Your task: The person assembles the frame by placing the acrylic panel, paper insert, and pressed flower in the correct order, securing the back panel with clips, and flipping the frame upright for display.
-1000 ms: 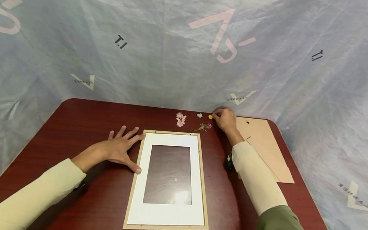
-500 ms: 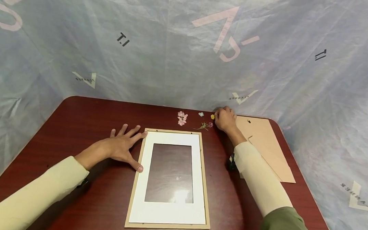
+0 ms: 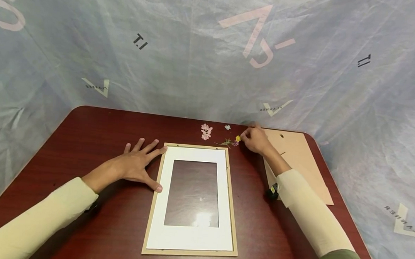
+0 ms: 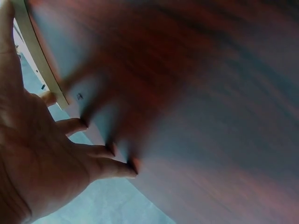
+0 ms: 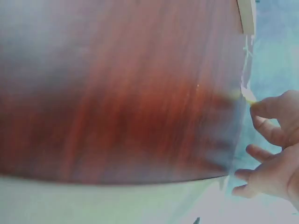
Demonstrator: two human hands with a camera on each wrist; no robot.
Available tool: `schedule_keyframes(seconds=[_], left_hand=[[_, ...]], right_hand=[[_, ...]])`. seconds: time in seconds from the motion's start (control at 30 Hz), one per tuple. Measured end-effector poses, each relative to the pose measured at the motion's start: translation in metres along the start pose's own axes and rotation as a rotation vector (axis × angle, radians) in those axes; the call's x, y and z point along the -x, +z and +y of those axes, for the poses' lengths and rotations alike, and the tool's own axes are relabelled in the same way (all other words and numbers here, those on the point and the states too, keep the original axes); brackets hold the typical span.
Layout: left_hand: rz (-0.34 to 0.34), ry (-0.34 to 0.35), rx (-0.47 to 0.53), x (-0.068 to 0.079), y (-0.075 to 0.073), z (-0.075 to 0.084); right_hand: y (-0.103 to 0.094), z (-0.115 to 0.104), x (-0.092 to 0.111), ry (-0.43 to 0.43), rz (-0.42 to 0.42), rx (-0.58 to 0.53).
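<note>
In the head view a wooden picture frame (image 3: 235,235) with a white mat (image 3: 189,238) lies on the table. My left hand (image 3: 135,167) is spread at its left side, thumb and forefinger touching the border; the other fingertips reach down to the tabletop in the left wrist view. Between thumb and forefinger my right hand (image 3: 257,140) pinches a small yellow flower (image 3: 238,138), also seen at the fingertips in the right wrist view (image 5: 250,96). Just below it lies a purple flower sprig (image 3: 228,142). Pink flowers (image 3: 206,131) and a pale blue flower (image 3: 227,127) lie further left.
A tan backing board (image 3: 306,164) lies at the right of the dark red table (image 3: 99,128), partly under the right forearm. A grey printed sheet (image 3: 182,66) hangs behind the table's back edge.
My right hand has taken the yellow flower from the back of the table and moved it toward me, close to the purple sprig. The left hand stays at the picture frame.
</note>
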State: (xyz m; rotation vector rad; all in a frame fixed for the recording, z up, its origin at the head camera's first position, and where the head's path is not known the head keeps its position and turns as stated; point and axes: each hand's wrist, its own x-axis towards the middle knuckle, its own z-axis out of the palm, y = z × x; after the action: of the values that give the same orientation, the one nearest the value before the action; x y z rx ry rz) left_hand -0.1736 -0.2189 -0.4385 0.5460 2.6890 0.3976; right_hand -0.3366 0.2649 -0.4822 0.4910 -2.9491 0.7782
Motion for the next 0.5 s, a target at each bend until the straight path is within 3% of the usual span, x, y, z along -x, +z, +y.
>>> schedule_keyframes(seconds=[0.1,0.2,0.33,0.5], left_hand=[[0.007,0.005,-0.021,0.0,0.001,0.0],[0.014,0.009,-0.031,0.001,0.001,0.0],[0.014,0.009,-0.029,0.001,0.001,-0.001],[0.014,0.013,-0.023,0.001,0.0,0.0]], right_hand=[[0.007,0.014,0.005,-0.066,0.018,-0.007],[0.006,0.006,0.018,-0.06,0.023,-0.024],[-0.007,-0.009,0.033,-0.067,0.047,-0.088],[-0.036,-0.052,0.058,-0.001,0.059,-0.155]])
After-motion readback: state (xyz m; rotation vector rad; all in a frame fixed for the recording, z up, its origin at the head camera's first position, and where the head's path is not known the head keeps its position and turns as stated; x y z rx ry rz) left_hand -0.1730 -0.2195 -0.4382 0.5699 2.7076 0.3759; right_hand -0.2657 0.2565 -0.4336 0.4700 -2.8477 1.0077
